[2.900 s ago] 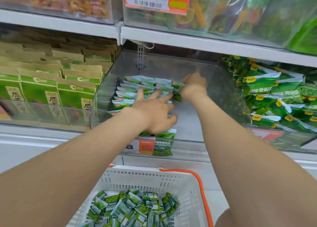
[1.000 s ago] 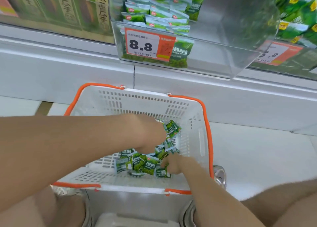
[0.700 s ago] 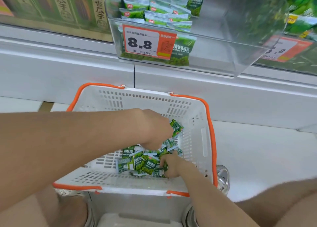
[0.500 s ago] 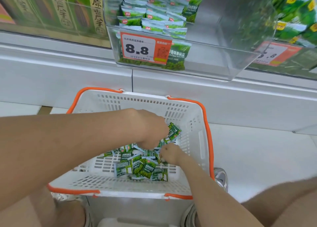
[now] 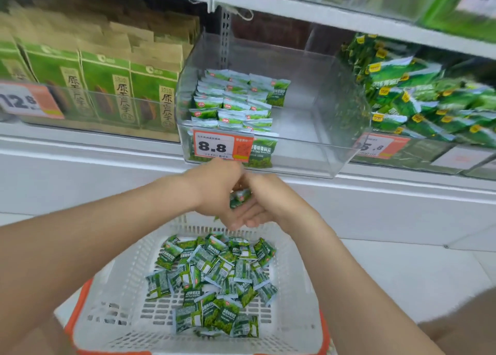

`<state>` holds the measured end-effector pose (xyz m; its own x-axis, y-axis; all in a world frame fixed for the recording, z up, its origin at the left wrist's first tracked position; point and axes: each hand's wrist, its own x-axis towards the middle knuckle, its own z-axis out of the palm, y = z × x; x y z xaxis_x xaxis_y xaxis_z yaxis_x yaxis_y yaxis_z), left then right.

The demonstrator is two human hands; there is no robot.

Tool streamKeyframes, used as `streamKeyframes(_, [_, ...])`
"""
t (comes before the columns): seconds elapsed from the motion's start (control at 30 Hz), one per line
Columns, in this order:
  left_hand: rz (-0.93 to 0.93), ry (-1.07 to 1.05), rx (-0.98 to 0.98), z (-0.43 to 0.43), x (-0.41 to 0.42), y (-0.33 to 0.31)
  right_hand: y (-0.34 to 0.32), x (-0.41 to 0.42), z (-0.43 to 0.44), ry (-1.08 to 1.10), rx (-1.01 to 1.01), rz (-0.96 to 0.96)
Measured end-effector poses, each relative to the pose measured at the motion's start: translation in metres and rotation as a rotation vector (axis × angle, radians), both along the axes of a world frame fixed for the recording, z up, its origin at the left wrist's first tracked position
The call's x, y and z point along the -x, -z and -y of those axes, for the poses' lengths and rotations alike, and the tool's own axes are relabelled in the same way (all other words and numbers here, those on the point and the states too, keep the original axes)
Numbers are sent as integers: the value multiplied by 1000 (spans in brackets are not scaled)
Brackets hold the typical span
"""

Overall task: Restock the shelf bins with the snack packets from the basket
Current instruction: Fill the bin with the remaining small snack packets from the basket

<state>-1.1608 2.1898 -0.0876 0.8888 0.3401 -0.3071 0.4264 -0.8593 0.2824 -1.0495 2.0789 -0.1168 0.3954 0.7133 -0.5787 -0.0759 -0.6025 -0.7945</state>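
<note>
Small green snack packets [image 5: 214, 274] lie in a loose heap in the white basket [image 5: 292, 309] with an orange rim, low in the view. Above the basket's far edge, my left hand [image 5: 214, 188] and my right hand [image 5: 271, 201] meet and hold a few packets [image 5: 240, 196] between them. My left hand curls over them from above; my right hand closes on them from the right. Straight above stands the clear shelf bin [image 5: 308, 150]. Rows of the same packets [image 5: 230, 105] fill its left half, behind an 8.8 price tag [image 5: 214, 146].
The right half of the clear bin holds nothing. Left of it stand green and brown paper packs [image 5: 107, 86] behind a clear front. To the right is a bin of larger green bags [image 5: 418, 105]. A white shelf ledge [image 5: 375, 191] runs below the bins.
Both hands have risen out of the basket with a few packets and now hang above its far edge, below the bin. The view has tilted up toward the shelf.
</note>
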Motion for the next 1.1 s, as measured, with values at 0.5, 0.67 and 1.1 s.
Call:
streamKeyframes(0.5, [490, -280, 767, -8, -2, -59, -43, -22, 25, 142, -599, 611])
streamKeyframes(0.67, [781, -308, 455, -19, -18, -65, -71, -40, 17, 355, -653, 716])
streamKeyframes(1.1, [418, 24, -346, -50, -77, -35, -69, -174, -84, 291, 71, 1025])
